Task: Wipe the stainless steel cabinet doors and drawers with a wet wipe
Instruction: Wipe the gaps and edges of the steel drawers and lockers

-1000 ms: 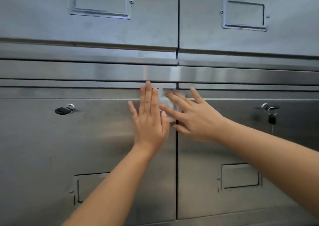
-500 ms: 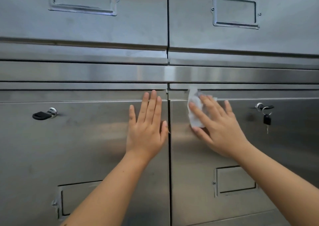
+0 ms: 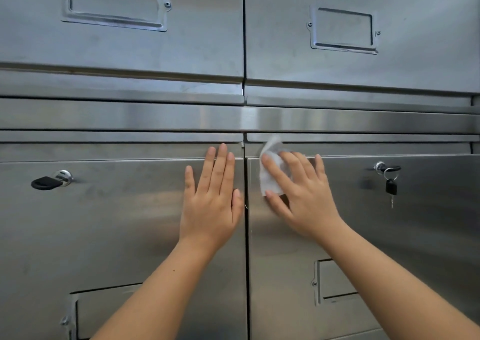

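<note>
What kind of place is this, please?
Likely a storage room or institutional kitchen: brushed stainless steel cabinet doors, rectangular metal label frames, and a black-headed key in a round silver lock.

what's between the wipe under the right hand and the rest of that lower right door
Only the round silver lock with its hanging black key, upper right on the lower right stainless steel door, to the right of the white wet wipe under the right hand. Nothing else visible.
</note>
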